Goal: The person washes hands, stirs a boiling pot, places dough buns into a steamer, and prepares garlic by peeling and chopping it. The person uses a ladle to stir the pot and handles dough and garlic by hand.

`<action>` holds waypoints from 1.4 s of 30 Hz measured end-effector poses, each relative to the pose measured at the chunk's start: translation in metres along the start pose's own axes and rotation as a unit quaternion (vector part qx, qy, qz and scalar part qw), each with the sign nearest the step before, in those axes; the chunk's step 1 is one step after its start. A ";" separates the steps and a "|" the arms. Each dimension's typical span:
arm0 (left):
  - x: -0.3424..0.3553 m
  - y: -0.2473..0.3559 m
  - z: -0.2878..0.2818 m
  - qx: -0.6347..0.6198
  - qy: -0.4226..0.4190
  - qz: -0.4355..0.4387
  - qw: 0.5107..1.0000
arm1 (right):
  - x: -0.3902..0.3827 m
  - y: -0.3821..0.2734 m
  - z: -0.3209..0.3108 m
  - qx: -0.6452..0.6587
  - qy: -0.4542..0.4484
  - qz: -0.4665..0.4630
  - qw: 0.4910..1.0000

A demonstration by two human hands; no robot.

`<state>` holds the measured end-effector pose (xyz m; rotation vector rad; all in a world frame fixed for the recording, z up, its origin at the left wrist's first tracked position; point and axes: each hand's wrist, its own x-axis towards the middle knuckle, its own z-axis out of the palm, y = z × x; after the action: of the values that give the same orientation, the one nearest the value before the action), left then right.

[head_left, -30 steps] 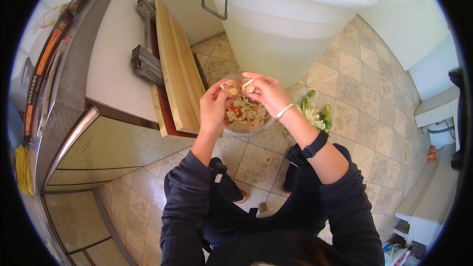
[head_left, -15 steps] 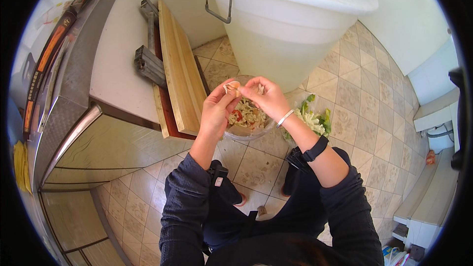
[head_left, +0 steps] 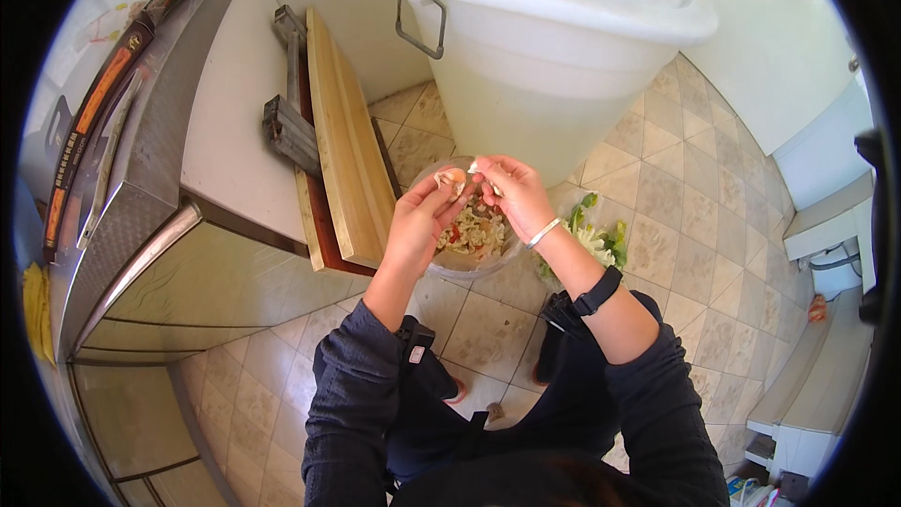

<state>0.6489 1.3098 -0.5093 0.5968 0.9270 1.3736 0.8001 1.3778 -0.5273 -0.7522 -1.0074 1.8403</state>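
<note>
My left hand (head_left: 422, 214) grips a small pale orange-and-white piece (head_left: 450, 180), too small to identify surely. Just right of it, my right hand (head_left: 510, 190) pinches a small white scrap (head_left: 475, 168). Both hands are raised over a translucent plastic bowl (head_left: 483, 265) of mixed pale, red and brown food scraps (head_left: 462, 235), partly hidden by my fingers. Green leaves and white stalks in thin plastic (head_left: 601, 238) lie on the floor to the right of the bowl.
A large white lidded bin (head_left: 540, 84) stands in front, beside the tiled floor (head_left: 666, 188). Wooden boards (head_left: 343, 131) and metal brackets (head_left: 282, 127) lean against a steel-edged unit (head_left: 225, 113) on the left. White ledges (head_left: 826, 347) run along the right.
My hands have shifted slightly downward in the picture. The right fingers closed onto the piece in my left hand, then drew slightly apart from it with a white scrap.
</note>
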 end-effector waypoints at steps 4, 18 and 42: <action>-0.002 0.001 -0.001 -0.010 -0.014 -0.003 1.000 | -0.003 -0.016 0.005 0.067 0.072 0.052 0.994; -0.009 0.009 -0.007 -0.016 -0.026 -0.015 0.999 | 0.081 -0.245 0.013 -0.615 0.109 -0.390 0.676; -0.033 0.008 -0.027 0.059 -0.054 -0.007 0.997 | -0.029 -0.151 0.278 -0.502 -0.134 -0.514 0.682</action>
<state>0.6239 1.2741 -0.5109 0.7458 0.9262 1.2681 0.6498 1.3015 -0.2577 -0.2948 -2.1115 0.2834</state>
